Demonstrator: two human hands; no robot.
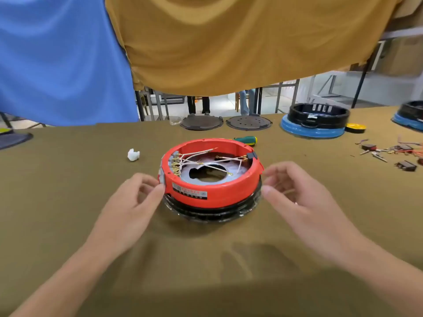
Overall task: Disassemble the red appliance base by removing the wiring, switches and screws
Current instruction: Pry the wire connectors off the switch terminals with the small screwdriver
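Head view. The red appliance base (211,179), a round glossy plastic ring on a black lower rim, sits upside down at the middle of the table (68,179), which is covered in olive-brown cloth. The left hand (132,202) lies at the base's left side, fingers loosely curled, with thumb and fingertips touching the grey panel on the red wall; whether it truly pinches cannot be told. The right hand (297,202) is blurred, its fingers relaxed and spread, just beside the base's right edge; contact cannot be judged. Inside the ring, white braided wires (201,160) with brass terminals cross above a grey metal plate with a central cut-out; a black switch (250,155) is set in the far right wall. A printed label (190,191) marks the near wall.

Just beyond the base lies a green-handled screwdriver (247,140). To the left is a crumpled white scrap (133,154). Far right: a blue and black base (315,121), a yellow disc (355,128), and loose removed parts (393,154). Two dark round plates (225,122) lie at the far edge.
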